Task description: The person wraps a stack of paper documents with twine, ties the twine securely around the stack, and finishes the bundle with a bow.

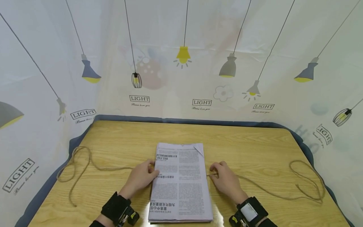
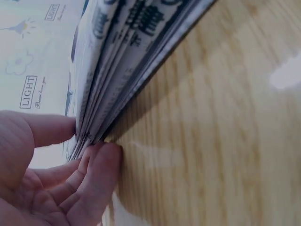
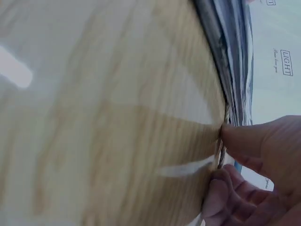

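A stack of folded newspapers [image 1: 181, 183] lies on the table with its long sides running away from me. At its left edge my left hand [image 1: 141, 175] grips the stack, thumb on the upper layers and fingers low at the side, as the left wrist view shows on the newspapers [image 2: 108, 70]. Just off the right edge, my right hand [image 1: 225, 179] pinches a thin tan rope [image 1: 269, 192] between thumb and fingers. The rope emerges by the stack's right side; its left length [image 1: 110, 169] reaches my left hand. Whatever lies beneath the newspapers is hidden.
The wooden table [image 1: 127, 135] has rounded far corners and a dark blue border [image 1: 184, 121] behind it. Loose rope loops lie near its left and right edges. A pale curtain [image 1: 164, 104] printed with lamps surrounds the table.
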A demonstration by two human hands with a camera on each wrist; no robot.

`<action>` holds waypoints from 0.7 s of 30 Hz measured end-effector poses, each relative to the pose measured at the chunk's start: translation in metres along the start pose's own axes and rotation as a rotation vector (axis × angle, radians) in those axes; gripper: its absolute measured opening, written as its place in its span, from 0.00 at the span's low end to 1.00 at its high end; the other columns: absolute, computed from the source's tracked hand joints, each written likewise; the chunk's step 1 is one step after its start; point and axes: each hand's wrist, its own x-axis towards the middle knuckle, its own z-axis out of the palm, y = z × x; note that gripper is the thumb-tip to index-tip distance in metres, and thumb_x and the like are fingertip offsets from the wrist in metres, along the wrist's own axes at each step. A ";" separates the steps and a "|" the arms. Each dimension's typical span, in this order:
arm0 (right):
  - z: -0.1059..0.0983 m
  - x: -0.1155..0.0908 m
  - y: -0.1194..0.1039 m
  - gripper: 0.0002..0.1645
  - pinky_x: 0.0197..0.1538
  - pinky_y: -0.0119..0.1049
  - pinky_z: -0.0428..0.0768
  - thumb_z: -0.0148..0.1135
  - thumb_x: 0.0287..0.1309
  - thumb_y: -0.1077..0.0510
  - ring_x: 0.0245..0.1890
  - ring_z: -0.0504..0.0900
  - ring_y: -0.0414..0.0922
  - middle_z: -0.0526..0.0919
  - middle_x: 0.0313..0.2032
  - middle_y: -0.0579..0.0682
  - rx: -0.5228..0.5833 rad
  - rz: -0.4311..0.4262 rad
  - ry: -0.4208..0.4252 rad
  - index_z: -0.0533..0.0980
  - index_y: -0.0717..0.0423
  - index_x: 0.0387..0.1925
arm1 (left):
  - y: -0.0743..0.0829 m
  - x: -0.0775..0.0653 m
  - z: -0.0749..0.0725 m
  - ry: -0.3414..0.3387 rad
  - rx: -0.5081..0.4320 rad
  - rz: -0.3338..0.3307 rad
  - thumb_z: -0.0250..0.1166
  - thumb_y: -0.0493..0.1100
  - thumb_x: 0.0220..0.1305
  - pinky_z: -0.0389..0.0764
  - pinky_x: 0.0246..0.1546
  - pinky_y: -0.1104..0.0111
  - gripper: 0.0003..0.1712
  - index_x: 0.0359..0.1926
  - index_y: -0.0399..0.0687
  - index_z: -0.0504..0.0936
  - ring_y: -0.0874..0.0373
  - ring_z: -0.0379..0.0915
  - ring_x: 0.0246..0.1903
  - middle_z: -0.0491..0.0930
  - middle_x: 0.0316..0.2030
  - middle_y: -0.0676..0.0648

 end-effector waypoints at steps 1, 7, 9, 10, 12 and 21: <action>0.000 0.000 0.001 0.06 0.29 0.33 0.71 0.66 0.50 0.57 0.29 0.73 0.39 0.74 0.35 0.48 -0.009 -0.005 -0.004 0.77 0.47 0.32 | 0.000 0.000 0.001 0.004 -0.003 -0.001 0.64 0.48 0.55 0.67 0.21 0.71 0.22 0.50 0.45 0.75 0.62 0.69 0.20 0.76 0.23 0.54; 0.000 0.001 0.006 0.06 0.26 0.33 0.67 0.64 0.53 0.59 0.25 0.69 0.39 0.71 0.29 0.45 -0.047 -0.033 0.005 0.74 0.46 0.26 | 0.004 0.002 0.008 0.014 -0.087 -0.042 0.63 0.45 0.55 0.71 0.16 0.71 0.21 0.49 0.41 0.75 0.62 0.71 0.17 0.77 0.23 0.52; 0.000 0.003 0.008 0.05 0.26 0.33 0.67 0.62 0.54 0.59 0.25 0.69 0.40 0.70 0.29 0.46 -0.058 -0.024 0.001 0.74 0.46 0.27 | 0.008 0.004 0.012 0.013 -0.112 -0.058 0.63 0.44 0.55 0.72 0.16 0.71 0.21 0.49 0.41 0.75 0.62 0.72 0.17 0.77 0.24 0.51; 0.000 0.005 0.010 0.05 0.26 0.33 0.66 0.61 0.55 0.59 0.25 0.69 0.40 0.70 0.30 0.46 -0.064 -0.020 -0.001 0.73 0.47 0.27 | 0.010 0.006 0.013 0.014 -0.119 -0.065 0.63 0.44 0.56 0.72 0.16 0.71 0.20 0.49 0.41 0.75 0.62 0.72 0.18 0.77 0.24 0.51; -0.001 0.008 0.014 0.04 0.25 0.33 0.66 0.60 0.57 0.59 0.25 0.69 0.41 0.70 0.31 0.48 -0.071 -0.008 -0.005 0.73 0.49 0.28 | 0.014 0.009 0.017 0.009 -0.138 -0.078 0.62 0.44 0.56 0.73 0.16 0.71 0.21 0.50 0.40 0.75 0.62 0.72 0.18 0.78 0.25 0.50; -0.005 0.018 0.033 0.04 0.25 0.34 0.66 0.58 0.58 0.58 0.26 0.69 0.43 0.71 0.32 0.50 -0.091 0.029 -0.008 0.72 0.50 0.29 | 0.033 0.021 0.028 0.022 -0.188 -0.103 0.62 0.42 0.55 0.74 0.15 0.73 0.19 0.48 0.40 0.76 0.61 0.74 0.20 0.78 0.29 0.47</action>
